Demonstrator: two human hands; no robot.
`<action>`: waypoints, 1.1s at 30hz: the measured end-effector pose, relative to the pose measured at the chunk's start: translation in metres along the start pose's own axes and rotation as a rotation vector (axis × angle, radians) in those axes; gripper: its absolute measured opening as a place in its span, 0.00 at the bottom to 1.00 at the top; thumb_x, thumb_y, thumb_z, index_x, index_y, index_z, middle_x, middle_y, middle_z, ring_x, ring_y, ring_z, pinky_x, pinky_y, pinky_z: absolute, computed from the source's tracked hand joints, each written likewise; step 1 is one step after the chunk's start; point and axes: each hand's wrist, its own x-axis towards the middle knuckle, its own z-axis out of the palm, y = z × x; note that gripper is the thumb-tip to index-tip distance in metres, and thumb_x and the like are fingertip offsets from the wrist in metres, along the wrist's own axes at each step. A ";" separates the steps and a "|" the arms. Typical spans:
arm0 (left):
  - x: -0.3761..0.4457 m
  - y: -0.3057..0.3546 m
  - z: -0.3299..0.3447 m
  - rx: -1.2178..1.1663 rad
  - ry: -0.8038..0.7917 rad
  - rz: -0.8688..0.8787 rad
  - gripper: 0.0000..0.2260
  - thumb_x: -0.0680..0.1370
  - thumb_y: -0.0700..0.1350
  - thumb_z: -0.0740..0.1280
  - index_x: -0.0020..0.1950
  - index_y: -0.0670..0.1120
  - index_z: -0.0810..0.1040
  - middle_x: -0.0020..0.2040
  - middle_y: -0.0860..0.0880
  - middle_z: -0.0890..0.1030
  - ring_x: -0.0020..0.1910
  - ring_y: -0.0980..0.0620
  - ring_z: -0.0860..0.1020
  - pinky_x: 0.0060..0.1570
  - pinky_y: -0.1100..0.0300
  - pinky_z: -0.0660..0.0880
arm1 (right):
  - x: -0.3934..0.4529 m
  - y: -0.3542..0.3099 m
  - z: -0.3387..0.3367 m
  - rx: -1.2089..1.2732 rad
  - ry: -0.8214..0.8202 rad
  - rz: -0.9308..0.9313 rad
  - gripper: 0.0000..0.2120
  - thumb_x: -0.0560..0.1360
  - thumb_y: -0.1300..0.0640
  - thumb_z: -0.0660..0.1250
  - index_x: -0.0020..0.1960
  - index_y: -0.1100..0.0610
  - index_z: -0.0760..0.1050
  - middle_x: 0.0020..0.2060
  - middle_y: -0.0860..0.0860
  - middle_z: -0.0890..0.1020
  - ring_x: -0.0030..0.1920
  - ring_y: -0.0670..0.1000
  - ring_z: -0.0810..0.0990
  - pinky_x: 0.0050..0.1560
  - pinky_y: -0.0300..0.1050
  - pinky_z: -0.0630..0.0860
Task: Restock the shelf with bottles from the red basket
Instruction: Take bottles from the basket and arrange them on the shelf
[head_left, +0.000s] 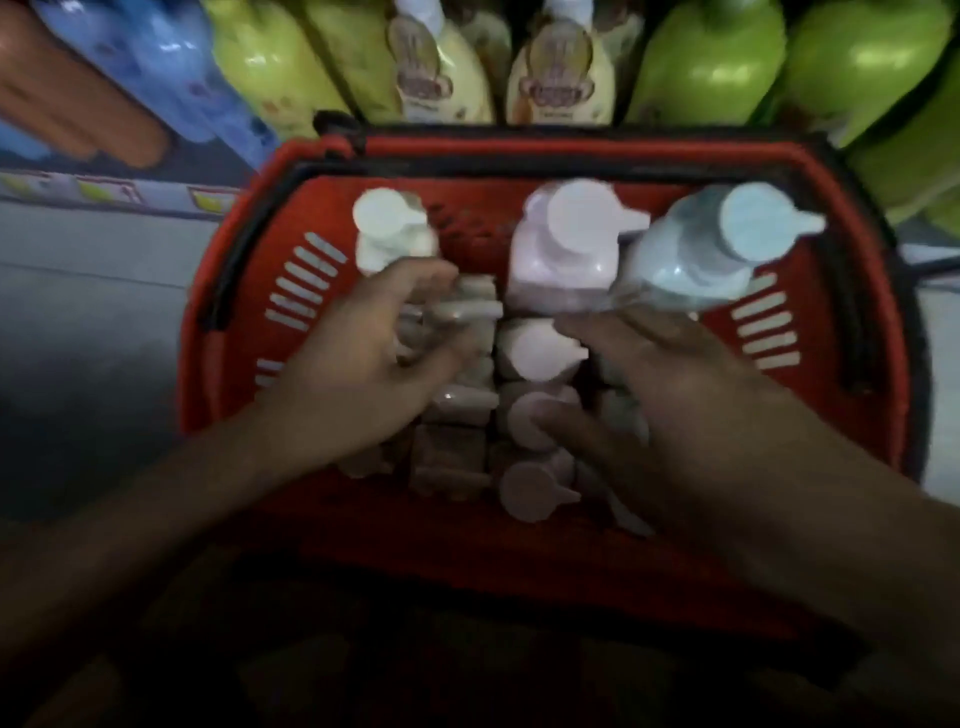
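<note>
- A shop aisle, dim and motion-blurred: a pale floor (93, 332) on the left and a shelf row of big bottles along the top edge, behind the basket.
- On that row, from left: an orange bottle (78, 104), a blue bottle (156, 67), yellow bottles (270, 62), two cream labelled bottles (441, 78), and green bottles (717, 62) at the right.
- The red basket (831, 171) fills the middle, its black handles folded down along the rim, slotted walls on both sides.
- Inside it stand capped bottles, packed close: a light blue bottle (691, 260) at back right, a pink bottle (561, 260) just beside it, a white bottle (389, 234) at back left, and smaller pinkish ones (535, 353) in rows nearer the person.
- The right hand (675, 395) lies over the right rows, fingers loosely spread, thumb touching a pink cap; I cannot tell whether it grips anything.
- The left hand (374, 353) curls its fingers around the tops in the left rows; whether the grasp is firm cannot be told through the blur.
</note>
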 end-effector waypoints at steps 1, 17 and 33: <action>-0.002 -0.004 0.001 0.037 -0.006 0.044 0.25 0.76 0.55 0.69 0.71 0.48 0.73 0.64 0.53 0.80 0.65 0.59 0.77 0.66 0.60 0.72 | -0.003 -0.002 0.003 -0.018 0.000 0.009 0.22 0.76 0.33 0.60 0.66 0.41 0.72 0.59 0.46 0.80 0.59 0.52 0.79 0.54 0.48 0.76; 0.014 -0.008 -0.044 0.053 -0.036 0.152 0.32 0.74 0.58 0.73 0.75 0.56 0.65 0.71 0.57 0.72 0.69 0.61 0.70 0.64 0.63 0.68 | 0.028 -0.041 -0.003 0.032 0.102 0.086 0.27 0.77 0.36 0.64 0.72 0.46 0.73 0.66 0.47 0.79 0.65 0.49 0.77 0.57 0.43 0.70; -0.068 0.004 -0.030 -0.072 0.057 0.237 0.29 0.74 0.55 0.76 0.72 0.54 0.70 0.66 0.54 0.77 0.64 0.55 0.76 0.61 0.54 0.75 | -0.055 -0.026 -0.014 -0.255 -0.134 0.165 0.27 0.79 0.41 0.67 0.74 0.49 0.70 0.69 0.50 0.78 0.66 0.51 0.78 0.60 0.40 0.71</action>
